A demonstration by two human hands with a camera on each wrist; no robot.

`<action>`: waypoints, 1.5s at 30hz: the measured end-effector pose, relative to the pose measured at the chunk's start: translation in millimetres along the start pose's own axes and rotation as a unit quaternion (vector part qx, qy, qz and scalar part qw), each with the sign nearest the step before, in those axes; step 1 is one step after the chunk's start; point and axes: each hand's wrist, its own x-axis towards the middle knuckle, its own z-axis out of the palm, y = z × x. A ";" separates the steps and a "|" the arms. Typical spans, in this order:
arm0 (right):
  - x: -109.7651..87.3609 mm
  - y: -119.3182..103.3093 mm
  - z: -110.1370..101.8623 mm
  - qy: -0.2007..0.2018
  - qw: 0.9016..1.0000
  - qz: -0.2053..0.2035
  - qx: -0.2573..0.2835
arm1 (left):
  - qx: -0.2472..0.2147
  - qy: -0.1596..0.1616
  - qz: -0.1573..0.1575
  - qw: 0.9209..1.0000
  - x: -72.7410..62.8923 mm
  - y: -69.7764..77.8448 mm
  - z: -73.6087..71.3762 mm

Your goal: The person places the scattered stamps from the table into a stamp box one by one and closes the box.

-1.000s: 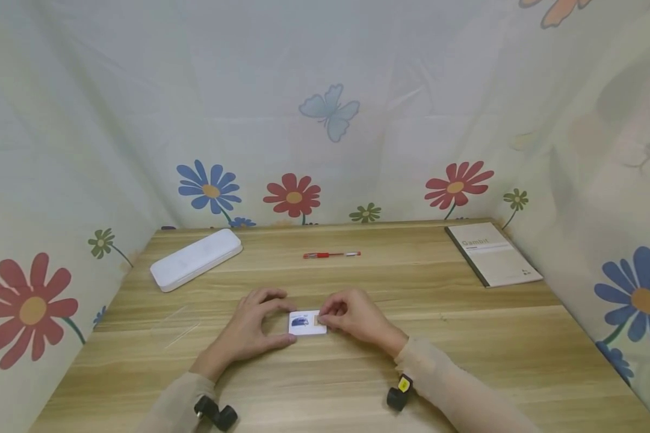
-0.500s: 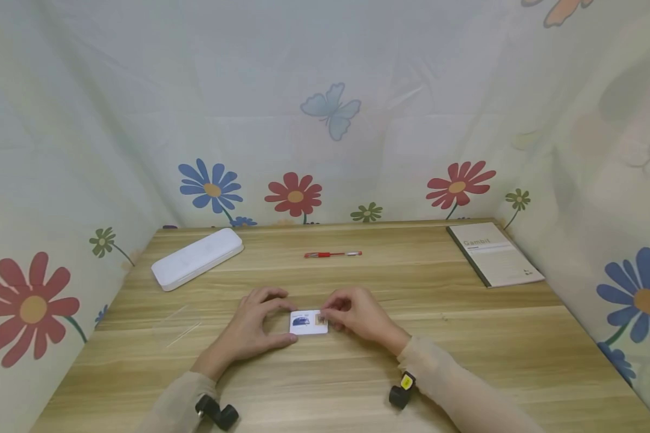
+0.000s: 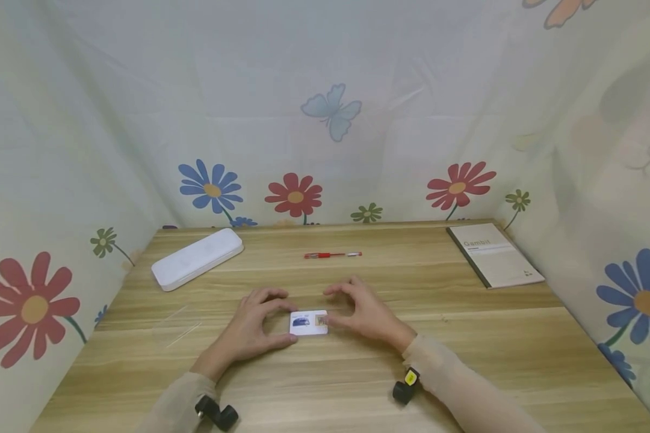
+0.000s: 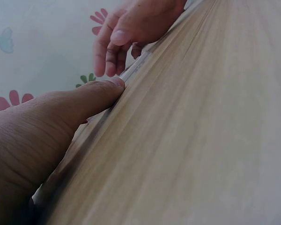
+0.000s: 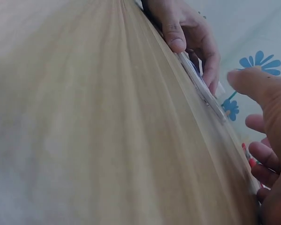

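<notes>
A small white card point(image 3: 307, 322) with a dark blue picture and a gold-brown square lies flat on the wooden table. My left hand point(image 3: 251, 325) holds it by its left end, thumb at the near corner and index finger at the far corner. Seen edge-on in the right wrist view, the card point(image 5: 203, 86) looks thin. My right hand point(image 3: 365, 313) is at the card's right end, thumb and fingers spread apart with nothing held. The right thumb is off the card in the right wrist view; in the head view it overlaps the right edge.
Behind the hands lies a red pen point(image 3: 331, 255). A white pencil case point(image 3: 197, 258) sits at the back left, and a notebook point(image 3: 494, 255) at the back right. Left of the left forearm are thin glints of a clear sheet point(image 3: 183, 334). A flower-printed curtain surrounds the table.
The right hand's pinched fingers have come off the gold-brown square and spread apart, the fingers moving away from the card. The square shows more fully. The left hand stays still.
</notes>
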 end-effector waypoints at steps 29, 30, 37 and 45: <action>-3.8 6.0 -1.8 -0.035 0.993 -0.063 -0.090 | -0.002 0.027 0.019 0.999 4.5 3.8 -2.1; -4.0 6.3 -1.6 -0.036 0.993 -0.062 -0.090 | -0.009 0.034 0.015 0.999 3.8 4.3 -2.6; -3.8 5.1 0.3 -0.036 0.994 -0.059 -0.084 | -0.073 0.086 -0.008 0.994 -0.2 2.8 -12.6; -3.0 3.5 -0.4 -0.046 0.994 -0.055 -0.084 | -0.045 0.116 0.003 0.992 -2.6 -10.0 -40.6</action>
